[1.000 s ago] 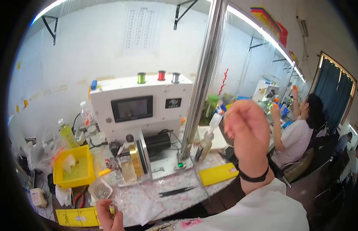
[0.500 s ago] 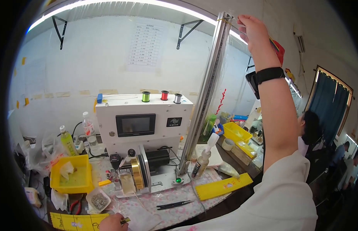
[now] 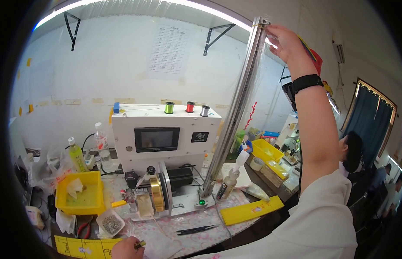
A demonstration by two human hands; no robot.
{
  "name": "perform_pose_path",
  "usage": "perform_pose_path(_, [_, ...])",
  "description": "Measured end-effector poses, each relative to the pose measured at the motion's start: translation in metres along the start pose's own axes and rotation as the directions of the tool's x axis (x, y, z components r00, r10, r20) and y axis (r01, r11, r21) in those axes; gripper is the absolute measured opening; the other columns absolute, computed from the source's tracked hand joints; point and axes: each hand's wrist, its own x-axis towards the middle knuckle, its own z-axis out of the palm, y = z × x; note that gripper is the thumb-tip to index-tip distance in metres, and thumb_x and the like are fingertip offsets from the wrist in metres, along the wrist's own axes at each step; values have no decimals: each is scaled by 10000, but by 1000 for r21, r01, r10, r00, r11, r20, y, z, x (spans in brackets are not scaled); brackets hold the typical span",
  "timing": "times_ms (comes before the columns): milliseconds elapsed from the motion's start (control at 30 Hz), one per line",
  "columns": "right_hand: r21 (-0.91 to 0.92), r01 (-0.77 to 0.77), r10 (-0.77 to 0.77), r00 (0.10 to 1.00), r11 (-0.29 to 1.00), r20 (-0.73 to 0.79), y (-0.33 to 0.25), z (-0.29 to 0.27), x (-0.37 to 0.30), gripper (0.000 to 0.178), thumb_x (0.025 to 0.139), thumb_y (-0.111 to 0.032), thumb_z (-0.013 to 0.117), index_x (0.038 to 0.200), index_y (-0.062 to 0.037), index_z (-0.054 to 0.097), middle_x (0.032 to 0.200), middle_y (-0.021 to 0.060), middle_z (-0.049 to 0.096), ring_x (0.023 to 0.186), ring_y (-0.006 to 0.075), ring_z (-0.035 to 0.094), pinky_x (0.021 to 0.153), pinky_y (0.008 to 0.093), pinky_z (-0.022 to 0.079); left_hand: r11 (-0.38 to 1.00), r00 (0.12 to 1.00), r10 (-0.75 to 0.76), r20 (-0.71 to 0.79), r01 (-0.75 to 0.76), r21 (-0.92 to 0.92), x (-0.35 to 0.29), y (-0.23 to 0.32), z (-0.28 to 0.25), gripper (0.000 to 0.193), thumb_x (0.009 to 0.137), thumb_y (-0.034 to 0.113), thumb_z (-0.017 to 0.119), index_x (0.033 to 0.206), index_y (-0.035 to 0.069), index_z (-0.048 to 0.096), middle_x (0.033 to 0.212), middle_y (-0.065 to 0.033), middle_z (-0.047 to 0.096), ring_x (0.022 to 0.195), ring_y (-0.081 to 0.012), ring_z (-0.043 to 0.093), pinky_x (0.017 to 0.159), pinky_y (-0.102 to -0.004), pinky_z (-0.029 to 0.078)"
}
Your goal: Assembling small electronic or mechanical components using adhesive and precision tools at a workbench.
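My right hand (image 3: 285, 42) is raised at the top of a tall, tilted metal post (image 3: 238, 103). Its fingers are bent together against a small peg (image 3: 265, 24) there; anything held between them is too thin to make out. Fine clear strands hang along the post. Low at the front edge, my left hand (image 3: 126, 249) is closed on a small brass-coloured piece (image 3: 140, 244). Behind it stands a white winding machine (image 3: 123, 134) with a dark screen (image 3: 157, 139) and a gold wheel (image 3: 156, 193). Green, red and silver thread spools (image 3: 190, 107) sit on top.
Black tweezers (image 3: 196, 230) lie on the patterned cloth. To the left are a yellow bin (image 3: 80, 208), a white dish of small metal parts (image 3: 110, 224) and red-handled pliers (image 3: 84, 229). A dropper bottle (image 3: 227, 183) and yellow strip (image 3: 252, 210) are at right; people sit beyond.
My right hand has come closer to the peg, its fingertips now against it. The view has shifted slightly. My left hand keeps its hold on the small piece.
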Motion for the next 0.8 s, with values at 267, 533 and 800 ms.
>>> perform_pose_path(267, [81, -65, 61, 997, 995, 50, 3, -10, -11, 180, 815, -206, 596, 966, -109, 597, 960, -7, 546, 897, 141, 444, 722, 290, 384, 1000, 1000, 23, -16, -23, 17, -1, -2, 3, 159, 762, 161, 582, 830, 19, 574, 761, -217, 585, 745, -386, 566, 633, -451, 447])
perform_pose_path(533, [35, -32, 30, 998, 999, 55, -1, -8, -3, 228, 799, -295, 582, 941, -122, 628, 1105, 21, 510, 1091, 193, 385, 859, 341, 329, 999, 999, 35, -9, -35, -6, -2, 3, 0, 163, 755, 158, 585, 826, 12, 568, 754, -220, 580, 739, -387, 561, 630, -455, 442])
perform_pose_path(800, [-65, -44, 42, 998, 997, -42, -4, 4, -7, 259, 783, -291, 635, 992, -139, 643, 1157, 32, 503, 1142, 206, 357, 899, 368, 303, 998, 998, 55, -15, -56, -29, -3, 6, 0, 171, 762, 161, 586, 828, 6, 558, 745, -228, 574, 736, -393, 559, 627, -457, 441])
